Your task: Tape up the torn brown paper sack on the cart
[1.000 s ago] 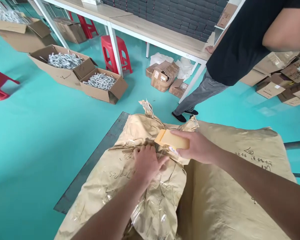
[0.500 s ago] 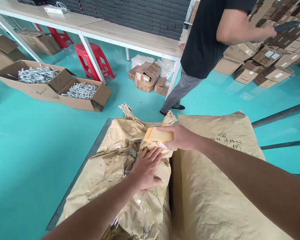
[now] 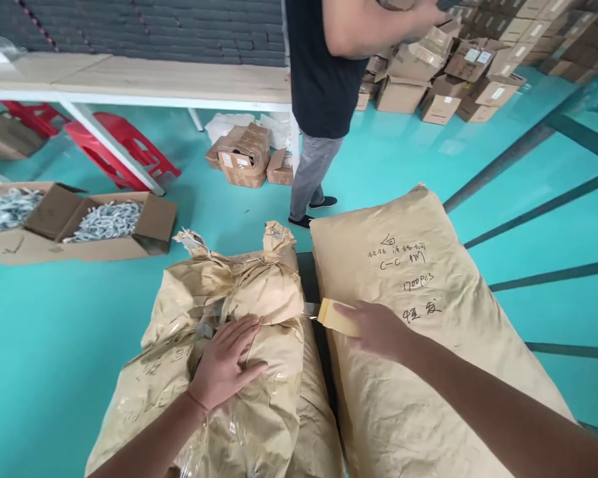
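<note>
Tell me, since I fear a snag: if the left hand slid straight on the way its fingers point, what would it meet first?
Likely the folded flap of the crumpled tan paper sack just beyond the left hand, then the yellow tape dispenser in the right hand; depth is unclear.

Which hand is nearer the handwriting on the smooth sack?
Right. The right hand rests just below the handwriting; the left hand presses the crumpled sack alongside.

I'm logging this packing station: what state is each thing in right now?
Left hand: flat, pressing the crumpled taped tan paper sack.
Right hand: gripping the yellow tape dispenser, tape stretched to the sack.
Smooth tan sack with handwriting: closed, lying alongside.
Brown cardboard boxes of grey metal parts: flaps open.
Red plastic stool: tipped over.
</note>
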Demonstrator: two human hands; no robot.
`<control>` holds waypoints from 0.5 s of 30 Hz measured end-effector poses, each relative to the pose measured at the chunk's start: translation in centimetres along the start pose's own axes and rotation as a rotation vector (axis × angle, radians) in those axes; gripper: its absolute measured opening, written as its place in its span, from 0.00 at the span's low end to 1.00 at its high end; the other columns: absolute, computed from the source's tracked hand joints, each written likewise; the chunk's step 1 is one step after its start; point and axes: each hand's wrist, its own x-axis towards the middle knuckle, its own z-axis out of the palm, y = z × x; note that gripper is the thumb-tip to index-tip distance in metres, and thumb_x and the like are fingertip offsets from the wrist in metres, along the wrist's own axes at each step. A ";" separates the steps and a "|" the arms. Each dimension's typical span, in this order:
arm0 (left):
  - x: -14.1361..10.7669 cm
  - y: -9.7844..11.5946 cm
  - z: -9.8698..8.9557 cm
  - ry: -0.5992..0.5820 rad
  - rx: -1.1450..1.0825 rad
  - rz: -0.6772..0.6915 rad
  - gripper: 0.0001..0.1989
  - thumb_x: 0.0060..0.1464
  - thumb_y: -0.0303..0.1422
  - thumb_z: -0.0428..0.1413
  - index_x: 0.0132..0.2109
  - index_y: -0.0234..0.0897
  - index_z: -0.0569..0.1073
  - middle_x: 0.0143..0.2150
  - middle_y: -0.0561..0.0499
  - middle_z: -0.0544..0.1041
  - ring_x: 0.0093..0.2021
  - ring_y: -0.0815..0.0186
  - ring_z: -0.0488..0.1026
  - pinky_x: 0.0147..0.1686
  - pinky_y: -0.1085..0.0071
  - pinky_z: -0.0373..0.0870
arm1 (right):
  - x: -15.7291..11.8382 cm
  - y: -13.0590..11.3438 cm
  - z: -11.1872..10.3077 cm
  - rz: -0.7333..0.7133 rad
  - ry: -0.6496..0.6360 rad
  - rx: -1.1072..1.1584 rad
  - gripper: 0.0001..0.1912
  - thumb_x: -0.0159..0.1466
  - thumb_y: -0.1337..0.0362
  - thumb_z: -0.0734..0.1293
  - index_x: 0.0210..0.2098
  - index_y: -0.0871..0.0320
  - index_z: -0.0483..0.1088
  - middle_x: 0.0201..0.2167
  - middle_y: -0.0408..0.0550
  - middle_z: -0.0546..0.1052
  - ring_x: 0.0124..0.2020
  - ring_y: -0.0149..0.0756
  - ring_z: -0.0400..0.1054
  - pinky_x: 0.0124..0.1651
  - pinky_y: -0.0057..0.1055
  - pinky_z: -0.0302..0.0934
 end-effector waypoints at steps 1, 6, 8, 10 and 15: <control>0.2 0.0 -0.6 -0.005 0.031 0.012 0.29 0.58 0.42 0.62 0.62 0.37 0.65 0.60 0.40 0.74 0.61 0.51 0.69 0.60 0.54 0.66 | 1.2 -0.9 0.1 0.007 -0.002 -0.025 0.35 0.59 0.60 0.66 0.66 0.54 0.62 0.51 0.57 0.76 0.48 0.50 0.73 0.48 0.40 0.66; 9.5 1.2 -2.3 -0.021 0.171 0.027 0.15 0.64 0.43 0.51 0.46 0.35 0.72 0.49 0.40 0.77 0.50 0.50 0.73 0.49 0.54 0.66 | 4.0 -3.1 0.3 0.052 0.038 -0.044 0.32 0.57 0.61 0.67 0.62 0.57 0.66 0.46 0.57 0.78 0.45 0.52 0.75 0.45 0.40 0.66; 16.5 2.5 -0.6 -0.308 0.199 0.065 0.16 0.66 0.32 0.44 0.53 0.35 0.73 0.56 0.40 0.75 0.57 0.54 0.70 0.56 0.57 0.63 | 3.8 -2.8 0.3 0.051 0.051 -0.057 0.32 0.57 0.60 0.67 0.62 0.56 0.66 0.44 0.57 0.78 0.44 0.52 0.75 0.43 0.40 0.66; 22.4 3.5 2.0 -0.693 0.262 0.109 0.16 0.64 0.32 0.48 0.52 0.36 0.76 0.53 0.41 0.78 0.55 0.54 0.72 0.55 0.60 0.64 | 3.5 -2.1 0.2 0.055 0.048 -0.072 0.33 0.57 0.59 0.67 0.62 0.54 0.66 0.42 0.56 0.79 0.42 0.52 0.75 0.40 0.39 0.64; 25.0 2.1 4.6 -1.018 0.318 0.122 0.16 0.49 0.43 0.64 0.28 0.32 0.81 0.30 0.38 0.80 0.35 0.47 0.77 0.39 0.58 0.68 | 2.1 -0.4 -0.3 -0.027 0.071 0.002 0.37 0.56 0.59 0.69 0.65 0.50 0.64 0.42 0.54 0.77 0.42 0.48 0.73 0.40 0.37 0.62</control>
